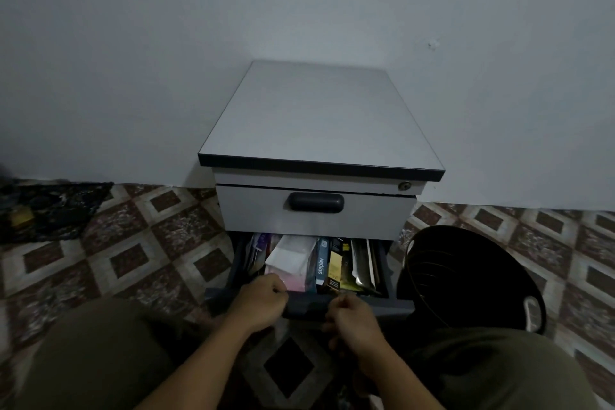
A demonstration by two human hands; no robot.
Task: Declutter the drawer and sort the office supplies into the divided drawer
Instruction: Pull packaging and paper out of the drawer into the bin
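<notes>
A small grey cabinet (319,116) is placed against a pale wall (166,43), on a floor (139,243) of patterned brown tiles. Its upper drawer (259,213) is closed, and a dark handle (316,202) is set in the middle of its front. A small lock (405,186) is seen above the right corner of this drawer.

The lower drawer (238,265) is pulled out towards the person and is packed with office supplies. A white packet (291,255) is seen near the middle, with something pink (296,282) just in front of it. To the right of them a blue box (321,265) printed with the word "stapler" is stood on edge, then a yellow box (336,268), then a silver sachet (362,265). The things at the left side of the drawer are too dark to be named.

The left hand (263,299) is laid on the front rim of the lower drawer, and its grip is closed there, with the fingers curled over the rim. The right hand (354,316) is held at the front of the same drawer with curled fingers; whether its grip has hold of anything cannot be told.

A black bin (466,276) is stood on the floor just beside the cabinet, at the right. A dark cloth (50,206) is spread on the floor at the left, by the wall.
</notes>
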